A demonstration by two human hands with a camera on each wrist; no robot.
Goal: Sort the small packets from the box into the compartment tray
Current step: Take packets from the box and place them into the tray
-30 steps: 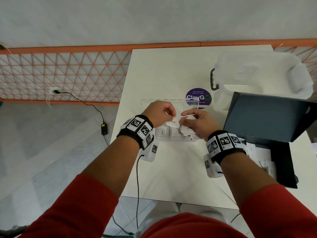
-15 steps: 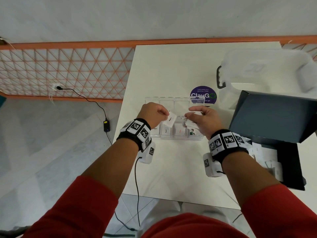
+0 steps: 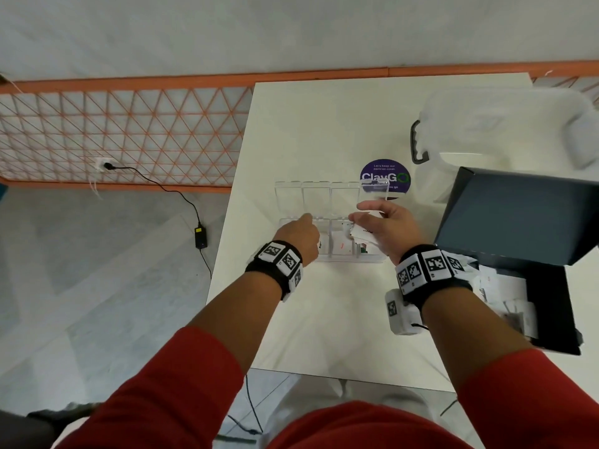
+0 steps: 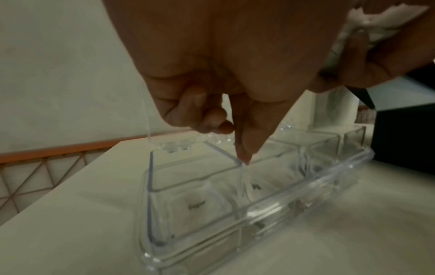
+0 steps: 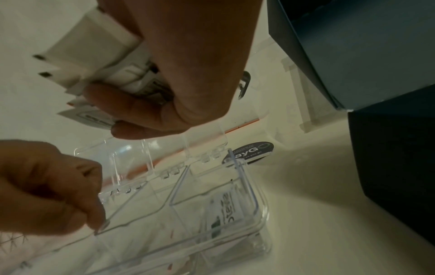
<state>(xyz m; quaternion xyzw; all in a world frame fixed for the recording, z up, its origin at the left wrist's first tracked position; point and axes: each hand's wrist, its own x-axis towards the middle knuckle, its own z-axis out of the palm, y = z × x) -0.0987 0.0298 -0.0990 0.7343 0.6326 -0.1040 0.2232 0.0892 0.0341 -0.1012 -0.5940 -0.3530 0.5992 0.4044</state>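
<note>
A clear compartment tray (image 3: 324, 259) with its lids flipped back sits mid-table. White packets lie in its cells: one with red print (image 3: 342, 246), and one with dark print (image 4: 196, 206) in the left end cell. My left hand (image 3: 308, 222) hovers over the left cells with its fingers curled. Its fingertips (image 4: 242, 154) touch a divider of the tray (image 4: 259, 210), and I see nothing held in them. My right hand (image 3: 359, 218) grips a bunch of white packets (image 5: 98, 55) above the right cells. More packets (image 3: 505, 286) lie in the open dark box (image 3: 551, 306) at the right.
The box's raised lid (image 3: 518, 215) stands close to my right wrist. A translucent lidded bin (image 3: 502, 124) is at the back right, with a purple round sticker (image 3: 385, 176) behind the tray. The table's left edge drops to the floor, where a cable (image 3: 181, 196) lies.
Half a second ago my left hand held a white packet above the tray. It has dropped onto the left cells and no packet shows in it. My right hand stays put with its bunch.
</note>
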